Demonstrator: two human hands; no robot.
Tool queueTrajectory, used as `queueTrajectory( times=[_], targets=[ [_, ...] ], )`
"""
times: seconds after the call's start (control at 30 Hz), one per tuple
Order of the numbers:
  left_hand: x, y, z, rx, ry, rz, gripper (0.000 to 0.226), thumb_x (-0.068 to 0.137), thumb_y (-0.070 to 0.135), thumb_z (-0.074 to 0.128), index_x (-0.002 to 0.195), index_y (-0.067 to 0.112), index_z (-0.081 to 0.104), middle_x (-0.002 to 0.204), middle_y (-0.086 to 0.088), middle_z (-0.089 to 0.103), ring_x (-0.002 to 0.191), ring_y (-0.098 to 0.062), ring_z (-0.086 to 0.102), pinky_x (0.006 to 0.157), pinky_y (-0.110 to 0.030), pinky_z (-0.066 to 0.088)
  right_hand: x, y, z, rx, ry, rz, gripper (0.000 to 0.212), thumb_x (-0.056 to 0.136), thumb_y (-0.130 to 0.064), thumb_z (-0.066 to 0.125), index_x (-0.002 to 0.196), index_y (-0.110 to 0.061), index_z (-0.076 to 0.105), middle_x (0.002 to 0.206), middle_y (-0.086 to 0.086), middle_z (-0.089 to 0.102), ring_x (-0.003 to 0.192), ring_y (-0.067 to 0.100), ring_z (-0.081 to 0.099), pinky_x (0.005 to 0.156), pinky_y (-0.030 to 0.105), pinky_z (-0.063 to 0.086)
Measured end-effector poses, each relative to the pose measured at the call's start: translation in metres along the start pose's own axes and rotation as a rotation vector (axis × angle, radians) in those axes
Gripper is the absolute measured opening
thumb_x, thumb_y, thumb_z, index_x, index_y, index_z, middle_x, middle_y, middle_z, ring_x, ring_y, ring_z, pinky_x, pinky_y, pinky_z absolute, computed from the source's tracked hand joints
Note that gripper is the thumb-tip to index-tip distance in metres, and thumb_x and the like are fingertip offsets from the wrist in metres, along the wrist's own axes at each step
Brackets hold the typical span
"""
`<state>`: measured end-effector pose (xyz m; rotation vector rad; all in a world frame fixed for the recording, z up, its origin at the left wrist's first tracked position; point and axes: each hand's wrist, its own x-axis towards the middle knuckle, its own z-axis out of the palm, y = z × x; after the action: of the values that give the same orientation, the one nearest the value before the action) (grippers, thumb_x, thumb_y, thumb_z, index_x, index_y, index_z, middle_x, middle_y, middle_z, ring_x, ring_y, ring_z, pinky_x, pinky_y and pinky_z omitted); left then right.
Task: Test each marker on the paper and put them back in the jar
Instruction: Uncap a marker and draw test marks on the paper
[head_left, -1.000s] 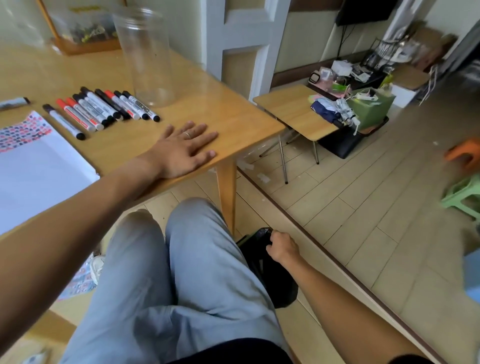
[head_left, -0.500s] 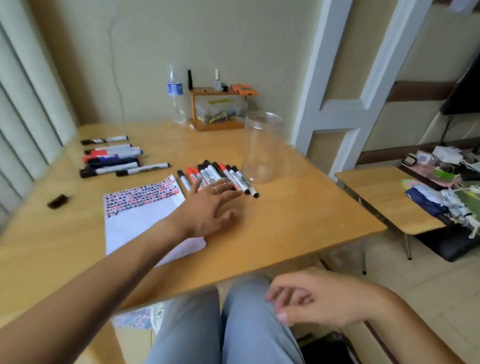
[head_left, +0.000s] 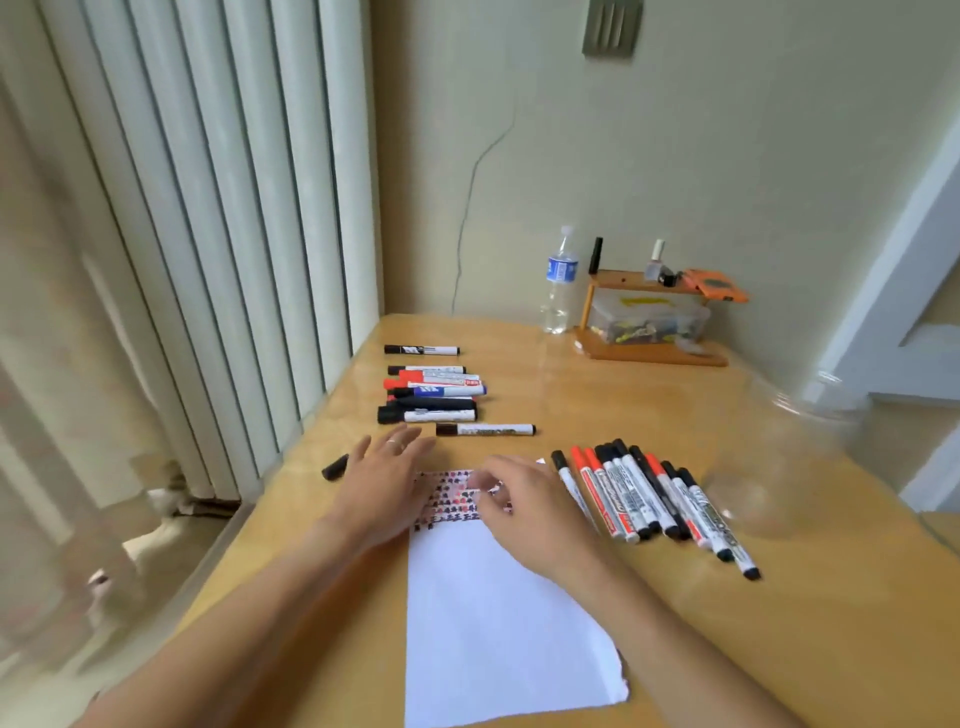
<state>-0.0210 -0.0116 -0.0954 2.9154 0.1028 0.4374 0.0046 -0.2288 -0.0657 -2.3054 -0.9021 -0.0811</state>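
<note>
While the right hand was down by the lap a second ago, both now hover over the paper (head_left: 498, 613): left hand (head_left: 382, 488) open, right hand (head_left: 524, 506) loosely curled, empty; markers (head_left: 649, 493) right of paper, jar (head_left: 779, 457) beyond, so testing looks imminent

A wooden table (head_left: 649, 405) bears paper (head_left: 493, 623), markers (head_left: 649, 493), a jar (head_left: 779, 457) and a bottle (head_left: 560, 283).

table (head_left: 649, 415): glossy smooth wood | paper (head_left: 493, 623): matt white sheet | jar (head_left: 779, 467): clear glossy plastic | markers (head_left: 644, 493): smooth plastic barrels | bottle (head_left: 561, 291): clear plastic
</note>
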Motion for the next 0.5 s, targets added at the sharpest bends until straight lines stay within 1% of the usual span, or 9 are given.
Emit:
queueTrajectory(
  times=[0.07, 0.13, 0.2, 0.23, 0.3, 0.37, 0.43, 0.47, 0.5],
  targets=[
    [0.006, -0.008, 0.001, -0.017, 0.000, 0.011, 0.051, 0.102, 0.040, 0.050, 0.152, 0.030, 0.042, 0.160, -0.001, 0.040, 0.149, -0.021, 0.035, 0.121, -0.049, 0.030, 0.036, 0.012, 0.013, -0.097, 0.080, -0.009, 0.018, 0.097, -0.023, 0.054, 0.110, -0.028, 0.065, 0.113, -0.009, 0.062, 0.099, 0.016, 0.063, 0.085, 0.045, 0.056],
    [0.009, -0.011, 0.001, -0.043, 0.003, 0.006, 0.052, 0.103, 0.042, 0.049, 0.153, 0.030, 0.041, 0.160, 0.001, 0.040, 0.146, -0.020, 0.040, 0.117, -0.045, 0.036, 0.063, 0.023, 0.022, -0.228, 0.152, -0.037, 0.033, 0.097, -0.015, 0.054, 0.127, -0.020, 0.065, 0.131, -0.002, 0.061, 0.119, 0.021, 0.059, 0.099, 0.045, 0.052],
    [0.008, -0.014, 0.004, -0.073, 0.006, -0.010, 0.052, 0.104, 0.046, 0.045, 0.153, 0.030, 0.040, 0.159, 0.005, 0.041, 0.144, -0.017, 0.041, 0.118, -0.041, 0.035, 0.080, 0.035, 0.030, -0.324, 0.173, -0.035, 0.046, 0.097, -0.011, 0.055, 0.142, -0.014, 0.058, 0.148, 0.002, 0.055, 0.136, 0.022, 0.049, 0.112, 0.041, 0.043],
    [0.007, -0.016, 0.006, -0.078, 0.008, -0.013, 0.052, 0.104, 0.047, 0.043, 0.153, 0.030, 0.040, 0.158, 0.006, 0.041, 0.144, -0.015, 0.041, 0.119, -0.038, 0.033, 0.085, 0.040, 0.033, -0.348, 0.170, -0.023, 0.049, 0.098, -0.012, 0.055, 0.146, -0.014, 0.055, 0.151, 0.002, 0.053, 0.139, 0.021, 0.047, 0.113, 0.040, 0.040],
    [0.007, -0.018, 0.008, -0.080, 0.018, -0.009, 0.052, 0.105, 0.047, 0.042, 0.154, 0.030, 0.039, 0.156, 0.007, 0.043, 0.143, -0.013, 0.041, 0.119, -0.035, 0.031, 0.088, 0.049, 0.041, -0.375, 0.156, -0.003, 0.050, 0.100, -0.016, 0.054, 0.150, -0.015, 0.051, 0.147, 0.001, 0.056, 0.137, 0.021, 0.048, 0.113, 0.039, 0.038],
    [0.009, -0.018, 0.009, -0.079, 0.031, -0.008, 0.052, 0.105, 0.047, 0.041, 0.154, 0.030, 0.038, 0.154, 0.008, 0.046, 0.141, -0.012, 0.042, 0.119, -0.034, 0.030, 0.088, 0.055, 0.045, -0.388, 0.174, -0.005, 0.047, 0.100, -0.018, 0.057, 0.147, -0.015, 0.055, 0.134, 0.001, 0.063, 0.126, 0.023, 0.055, 0.107, 0.040, 0.042],
    [0.011, -0.017, 0.009, -0.084, 0.042, -0.012, 0.052, 0.104, 0.047, 0.042, 0.154, 0.031, 0.037, 0.152, 0.006, 0.049, 0.140, -0.012, 0.044, 0.119, -0.036, 0.031, 0.086, 0.057, 0.046, -0.414, 0.229, -0.033, 0.037, 0.096, -0.017, 0.066, 0.133, -0.014, 0.067, 0.112, 0.000, 0.063, 0.108, 0.023, 0.057, 0.095, 0.040, 0.049],
    [0.012, -0.016, 0.008, -0.089, 0.049, -0.018, 0.053, 0.104, 0.048, 0.042, 0.154, 0.031, 0.035, 0.152, 0.005, 0.049, 0.139, -0.013, 0.045, 0.119, -0.037, 0.032, 0.085, 0.058, 0.046, -0.430, 0.254, -0.045, 0.029, 0.094, -0.017, 0.070, 0.122, -0.015, 0.072, 0.104, -0.001, 0.060, 0.101, 0.023, 0.056, 0.090, 0.039, 0.051],
    [0.011, -0.016, 0.008, -0.099, 0.052, -0.026, 0.055, 0.104, 0.048, 0.043, 0.155, 0.031, 0.033, 0.151, 0.004, 0.050, 0.138, -0.014, 0.047, 0.118, -0.038, 0.034, 0.085, 0.058, 0.045, -0.436, 0.271, -0.058, 0.021, 0.092, -0.018, 0.073, 0.113, -0.016, 0.075, 0.100, -0.002, 0.057, 0.098, 0.022, 0.055, 0.088, 0.039, 0.051]
  ],
)
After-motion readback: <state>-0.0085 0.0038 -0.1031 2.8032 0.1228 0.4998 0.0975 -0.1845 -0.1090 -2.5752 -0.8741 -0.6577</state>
